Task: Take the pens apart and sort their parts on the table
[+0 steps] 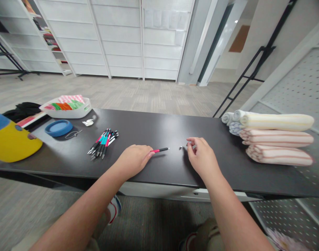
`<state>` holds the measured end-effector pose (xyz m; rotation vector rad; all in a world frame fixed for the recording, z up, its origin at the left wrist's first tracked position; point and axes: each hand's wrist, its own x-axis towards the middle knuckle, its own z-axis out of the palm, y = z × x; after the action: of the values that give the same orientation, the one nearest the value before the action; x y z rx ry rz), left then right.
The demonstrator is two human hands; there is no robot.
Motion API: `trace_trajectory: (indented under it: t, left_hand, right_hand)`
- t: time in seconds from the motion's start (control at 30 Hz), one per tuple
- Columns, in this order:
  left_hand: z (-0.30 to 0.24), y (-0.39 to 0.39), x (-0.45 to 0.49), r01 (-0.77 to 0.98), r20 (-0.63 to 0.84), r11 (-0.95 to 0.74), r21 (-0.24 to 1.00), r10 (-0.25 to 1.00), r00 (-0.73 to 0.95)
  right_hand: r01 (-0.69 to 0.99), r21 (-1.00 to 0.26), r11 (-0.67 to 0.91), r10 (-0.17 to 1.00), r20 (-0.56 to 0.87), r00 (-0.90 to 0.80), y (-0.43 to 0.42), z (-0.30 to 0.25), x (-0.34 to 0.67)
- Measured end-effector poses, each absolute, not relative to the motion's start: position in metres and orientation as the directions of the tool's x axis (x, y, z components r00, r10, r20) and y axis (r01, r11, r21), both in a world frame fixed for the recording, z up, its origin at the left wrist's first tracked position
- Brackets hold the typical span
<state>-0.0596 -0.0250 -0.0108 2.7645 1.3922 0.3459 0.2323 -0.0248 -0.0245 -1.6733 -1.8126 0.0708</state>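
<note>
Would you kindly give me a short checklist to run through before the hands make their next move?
1. Red pen in the left hand: ok, held with its black grip and tip pointing toward the right hand.
2. Small metallic piece secured: not ok, it lies loose on the tabletop, between the pen's tip and the right hand.
3. Right hand's grasp: cannot tell, the detail between finger and thumb is too small.
4. Other pens gathered: ok, in a loose pile beyond the left hand, apart from it.
5. Rolled towels out of the way: ok, stacked apart from the right hand.
</note>
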Motion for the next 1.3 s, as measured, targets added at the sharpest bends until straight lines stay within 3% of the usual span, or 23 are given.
trace_trajectory:
  t: [0.27, 0.83, 1.3]
  left_hand:
    - [-0.012, -0.025, -0.060, 0.789, 0.173, -0.600, 0.132, 0.798, 0.578]
    - [-0.012, -0.024, -0.059, 0.791, 0.167, -0.592, 0.154, 0.805, 0.570]
    - [-0.011, -0.024, -0.059, 0.789, 0.172, -0.593, 0.162, 0.804, 0.569]
  right_hand:
    - [0.932, -0.351, 0.087, 0.947, 0.319, 0.031, -0.013, -0.028, 0.236]
    - [0.864, -0.442, 0.242, 0.966, 0.196, -0.170, -0.017, -0.013, 0.242]
    - [0.860, -0.463, 0.214, 0.967, 0.227, -0.118, -0.002, -0.020, 0.237]
